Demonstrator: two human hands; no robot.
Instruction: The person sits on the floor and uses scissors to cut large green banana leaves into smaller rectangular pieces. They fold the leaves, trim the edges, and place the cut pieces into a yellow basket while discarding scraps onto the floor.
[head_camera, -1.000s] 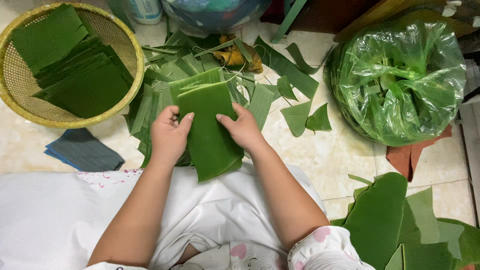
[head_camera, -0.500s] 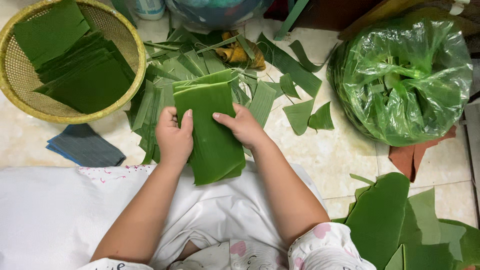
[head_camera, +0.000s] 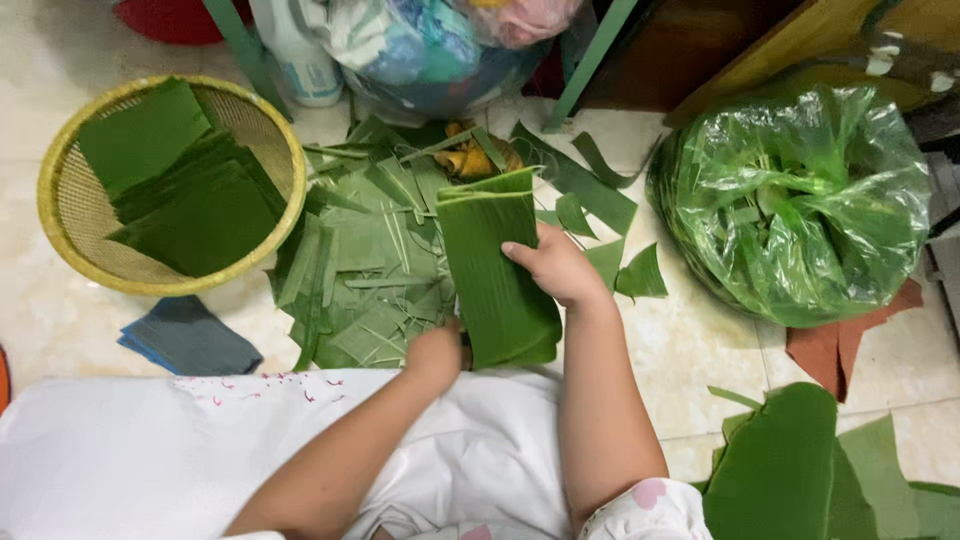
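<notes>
The left hand (head_camera: 435, 355) sits closest to the person, curled at the near left corner of the folded banana leaf (head_camera: 495, 275); whether its fingers grip that edge or only press against it cannot be told. From this hand the leaf runs away toward twelve o'clock, its long axis nearly straight out from the body, tilted slightly left at the far end. The right hand (head_camera: 555, 268) is farther out, lying flat and open on the leaf's right edge about midway along, fingers pointing to nine o'clock and gripping nothing. The leaf is a glossy dark green strip, layered, with fine lengthwise ribs and a paler cut far end. Under it and toward ten o'clock lies a heap of leaf trimmings (head_camera: 360, 270) on the tiled floor.
</notes>
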